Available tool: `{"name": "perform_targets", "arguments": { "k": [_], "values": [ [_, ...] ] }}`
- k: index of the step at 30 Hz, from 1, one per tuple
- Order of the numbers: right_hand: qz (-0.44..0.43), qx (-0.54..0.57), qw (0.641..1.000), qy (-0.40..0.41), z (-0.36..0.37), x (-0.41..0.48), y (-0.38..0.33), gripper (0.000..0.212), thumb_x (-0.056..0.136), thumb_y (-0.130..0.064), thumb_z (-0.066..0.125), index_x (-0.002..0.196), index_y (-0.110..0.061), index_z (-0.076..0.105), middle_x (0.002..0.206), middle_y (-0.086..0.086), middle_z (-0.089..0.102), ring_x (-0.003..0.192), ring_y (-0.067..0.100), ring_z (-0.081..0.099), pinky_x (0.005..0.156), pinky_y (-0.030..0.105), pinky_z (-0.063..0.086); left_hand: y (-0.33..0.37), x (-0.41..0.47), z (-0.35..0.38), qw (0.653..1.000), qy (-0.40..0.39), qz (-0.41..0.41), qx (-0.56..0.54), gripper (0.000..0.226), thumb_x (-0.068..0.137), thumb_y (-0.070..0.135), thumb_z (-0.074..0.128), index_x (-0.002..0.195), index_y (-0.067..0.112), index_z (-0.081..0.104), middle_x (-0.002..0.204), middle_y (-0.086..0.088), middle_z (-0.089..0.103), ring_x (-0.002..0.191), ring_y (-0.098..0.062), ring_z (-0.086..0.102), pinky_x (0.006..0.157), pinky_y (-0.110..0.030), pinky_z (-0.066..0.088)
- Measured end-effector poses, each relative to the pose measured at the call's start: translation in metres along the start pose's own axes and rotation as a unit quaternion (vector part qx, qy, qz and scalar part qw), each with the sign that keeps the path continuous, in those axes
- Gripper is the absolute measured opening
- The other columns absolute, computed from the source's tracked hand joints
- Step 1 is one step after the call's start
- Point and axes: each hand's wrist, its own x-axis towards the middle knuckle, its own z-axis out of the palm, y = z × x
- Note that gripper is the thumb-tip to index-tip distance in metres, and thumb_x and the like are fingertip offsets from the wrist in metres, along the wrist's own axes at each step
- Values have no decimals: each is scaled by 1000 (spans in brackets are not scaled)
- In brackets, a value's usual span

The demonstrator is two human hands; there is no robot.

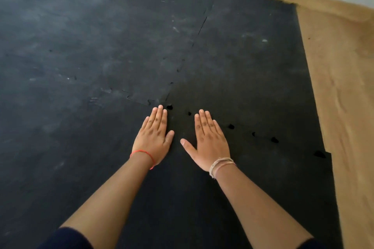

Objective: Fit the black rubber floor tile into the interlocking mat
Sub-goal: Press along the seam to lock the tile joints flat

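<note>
Nearly home, by the look of it. Both hands flat, palms down, on the black rubber floor tile (pixel 202 198), nearest of the pieces and running out to the wooden floor (pixel 344 91) on the right. Left hand (pixel 153 139) pressing with fingers together and straight, fingertips reaching the corner where the seams meet; right hand (pixel 210 141) beside it, fingers likewise together, thumb splayed toward the other hand, gripping nothing. Already lying level within the interlocking mat (pixel 81 36), tabs along the far edge lined up with their sockets. Not yet fully seated, though: small dark gaps (pixel 274 140) showing along the seam from the corner out toward the right edge, and one larger notch near the outer end. Probably left to do: pressing down along that seam, tab by tabs, rightward until those gaps close. Left-hand seam too dark to judge.
</note>
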Motion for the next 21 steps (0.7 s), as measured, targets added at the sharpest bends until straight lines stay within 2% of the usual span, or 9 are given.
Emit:
{"name": "perform_targets", "arguments": {
  "k": [3,6,8,10,12,14,16,18,21],
  "values": [
    [-5,11,1000,-3,-1,3,1,83,82,-65,5,144,-10,-6,155,6,-7,141,18,-11,111,31,-9,-1,3,0,1000,-14,1,-17,59,94,40,17,133,18,-22,142,5,-28,130,-6,-27,111,-27,-11],
    [-8,12,999,-30,-6,1,1,83,84,-66,10,143,-12,-10,155,5,-11,141,17,-15,112,32,-8,-2,9,-9,998,-63,-9,-21,62,95,38,21,139,14,-15,149,0,-23,134,-9,-23,111,-27,-9],
    [-8,35,997,-70,-17,13,6,89,82,-70,23,144,-14,-9,156,1,-10,142,16,-11,113,33,0,0,13,-19,993,-112,-14,-14,63,96,37,24,141,11,-12,152,-4,-20,138,-14,-19,113,-29,-6],
    [5,69,991,-117,-31,32,9,102,75,-71,46,146,-16,0,157,0,1,142,18,1,112,36,13,3,15,-23,991,-130,-20,5,65,95,37,24,141,9,-12,152,-7,-20,139,-17,-18,114,-32,-3],
    [23,100,988,-117,-41,41,6,107,66,-64,64,145,-13,11,154,4,16,140,23,14,110,37,20,9,11,-22,993,-113,-28,26,64,96,38,21,141,8,-14,152,-7,-22,139,-18,-19,114,-33,-4],
    [33,115,988,-95,-43,35,3,105,64,-60,70,143,-12,18,150,7,24,137,25,20,108,37,23,16,1,-18,994,-96,-34,25,62,96,36,18,140,8,-15,152,-8,-23,139,-19,-21,113,-33,-7],
    [35,116,989,-90,-40,27,4,103,66,-59,69,143,-13,17,150,7,24,138,25,20,109,37,23,19,-6,-13,995,-90,-35,17,62,96,37,17,140,9,-17,151,-7,-24,138,-18,-23,113,-33,-9],
    [34,111,989,-88,-34,22,7,100,74,-61,60,145,-13,9,154,6,16,141,23,10,112,35,15,17,-6,-13,995,-94,-28,17,63,96,39,17,140,10,-17,151,-7,-25,137,-18,-23,113,-32,-9],
    [4,34,998,-50,-14,9,8,81,89,-61,26,144,-13,-9,156,3,-9,141,17,-14,113,32,-4,11,-4,-12,996,-86,-10,15,64,95,42,17,140,12,-17,151,-5,-24,137,-16,-24,112,-31,-10]
  ]
}}
